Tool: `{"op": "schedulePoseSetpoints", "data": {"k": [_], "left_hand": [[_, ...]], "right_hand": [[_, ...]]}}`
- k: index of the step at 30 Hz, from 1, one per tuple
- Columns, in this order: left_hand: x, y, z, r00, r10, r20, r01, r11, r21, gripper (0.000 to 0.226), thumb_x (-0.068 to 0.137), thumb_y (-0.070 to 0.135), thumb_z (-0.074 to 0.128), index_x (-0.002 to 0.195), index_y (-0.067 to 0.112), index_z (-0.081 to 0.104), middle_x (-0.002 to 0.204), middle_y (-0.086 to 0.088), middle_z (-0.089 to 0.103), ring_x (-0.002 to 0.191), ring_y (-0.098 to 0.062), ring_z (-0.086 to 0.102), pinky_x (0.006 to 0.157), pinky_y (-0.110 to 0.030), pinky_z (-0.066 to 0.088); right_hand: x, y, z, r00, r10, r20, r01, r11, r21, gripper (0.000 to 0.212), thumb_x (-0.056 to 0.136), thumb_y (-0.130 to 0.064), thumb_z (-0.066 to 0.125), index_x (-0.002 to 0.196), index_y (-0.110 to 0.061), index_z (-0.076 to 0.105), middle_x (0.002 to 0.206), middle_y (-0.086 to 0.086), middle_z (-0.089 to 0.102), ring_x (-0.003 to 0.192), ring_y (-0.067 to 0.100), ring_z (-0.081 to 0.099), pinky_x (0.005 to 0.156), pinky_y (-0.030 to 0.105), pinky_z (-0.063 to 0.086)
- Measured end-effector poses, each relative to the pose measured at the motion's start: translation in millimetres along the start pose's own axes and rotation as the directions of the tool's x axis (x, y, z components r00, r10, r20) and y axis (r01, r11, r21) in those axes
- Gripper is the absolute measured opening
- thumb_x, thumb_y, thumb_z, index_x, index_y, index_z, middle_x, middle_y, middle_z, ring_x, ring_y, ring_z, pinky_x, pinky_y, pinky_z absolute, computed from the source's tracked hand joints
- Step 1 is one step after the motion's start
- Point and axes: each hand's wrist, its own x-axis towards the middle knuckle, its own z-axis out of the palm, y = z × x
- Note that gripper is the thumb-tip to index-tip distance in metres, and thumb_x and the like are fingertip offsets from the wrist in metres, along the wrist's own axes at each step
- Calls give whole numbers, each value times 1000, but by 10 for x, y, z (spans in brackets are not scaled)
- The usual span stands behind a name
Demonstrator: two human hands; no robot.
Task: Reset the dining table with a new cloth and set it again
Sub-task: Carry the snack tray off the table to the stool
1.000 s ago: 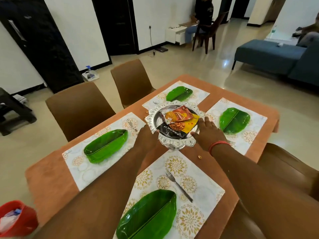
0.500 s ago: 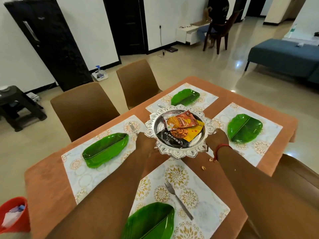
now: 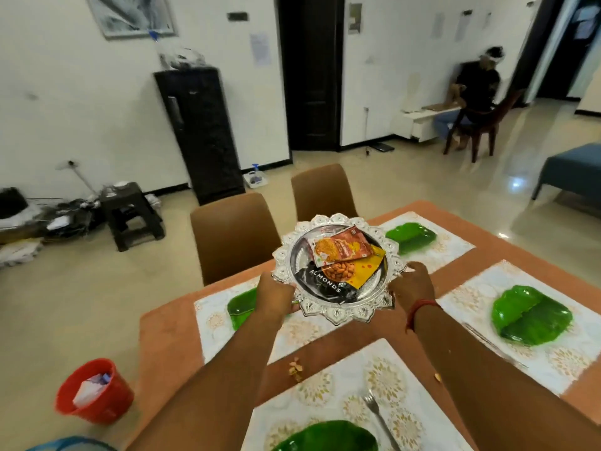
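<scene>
Above the table [image 3: 169,336], silver tray [image 3: 338,312] of snack packets [image 3: 341,252] in both hands' [image 3: 276,296] closed grip.

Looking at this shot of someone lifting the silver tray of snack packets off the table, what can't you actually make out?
All in the head view:
- Fingers of the left hand and right hand: hidden beneath the silver tray.
- Left green leaf plate: mostly covered by the left forearm.
- Nearest leaf plate: cut off by the bottom edge.
- Black almonds packet: partly hidden under the orange packet.
- Crumbs on the cloth: too small to identify.
</scene>
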Motion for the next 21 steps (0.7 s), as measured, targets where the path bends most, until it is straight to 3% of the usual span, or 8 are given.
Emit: {"op": "schedulePoseSetpoints", "data": {"k": [4, 6, 8, 11, 14, 16, 17, 21], "left_hand": [[-79, 110, -1021, 987, 42, -154, -45, 999, -11, 23, 87, -4, 61, 107, 6, 60, 100, -18, 68, 71, -21, 64, 50, -33, 57], [-185, 88, -1620, 971, 42, -237, -51, 998, -32, 27, 86, -7, 60, 110, 4, 55, 100, -18, 65, 70, -21, 63, 50, -33, 57], [-265, 20, -2091, 963, 48, -267, -61, 997, -42, 28, 84, -6, 59, 110, 3, 56, 102, -20, 66, 67, -20, 64, 51, -32, 57], [-613, -156, -3028, 923, 39, -382, -72, 995, -72, 25, 83, -3, 60, 105, 7, 56, 100, -19, 66, 67, -21, 65, 54, -36, 59], [-1142, -416, -3976, 852, 38, -522, -90, 993, -74, 25, 83, -6, 62, 100, 10, 54, 95, -18, 64, 65, -22, 63, 48, -35, 58], [-1502, -650, -4480, 820, 38, -572, -84, 995, -55, 29, 80, -4, 63, 105, 7, 55, 99, -23, 66, 68, -25, 65, 54, -48, 61], [-1759, -834, -4765, 802, 36, -597, -81, 996, -48, 27, 81, -4, 63, 104, 8, 55, 100, -22, 66, 70, -25, 66, 56, -50, 61], [-2848, -1455, -5566, 741, -52, -669, -53, 989, -136, 28, 88, -7, 58, 113, 5, 51, 105, -16, 63, 73, -20, 65, 49, -32, 57]], "right_hand": [[-530, -424, 759, 980, -99, 173, 101, 995, -1, 58, 79, 15, 60, 130, -7, 45, 115, 16, 58, 107, 30, 57, 85, 32, 46], [-868, -535, 1223, 951, -152, 268, 146, 988, 42, 43, 75, 20, 56, 108, -6, 50, 99, 14, 60, 96, 29, 58, 75, 30, 46], [-1110, -586, 1573, 931, -167, 325, 146, 985, 89, 35, 69, 17, 56, 99, -2, 55, 86, 13, 61, 85, 27, 56, 72, 31, 44], [-1689, -654, 2240, 863, -206, 461, 203, 978, 58, 36, 58, 3, 62, 94, 1, 62, 85, 15, 67, 79, 29, 61, 66, 33, 48], [-2463, -653, 2825, 771, -173, 613, 192, 981, 36, 50, 62, 9, 68, 108, -2, 51, 90, 20, 61, 79, 29, 58, 61, 32, 46], [-2904, -628, 3090, 721, -154, 675, 173, 984, 40, 57, 64, 11, 69, 113, -10, 47, 95, 23, 59, 81, 28, 58, 62, 33, 49], [-3221, -546, 3230, 656, -167, 736, 204, 978, 41, 54, 70, 10, 70, 114, -11, 49, 98, 23, 59, 80, 27, 59, 61, 33, 50], [-4361, -123, 3627, 545, -85, 834, 221, 974, -45, 33, 77, 3, 72, 102, -11, 54, 96, 16, 59, 70, 21, 56, 41, 20, 52]]}}
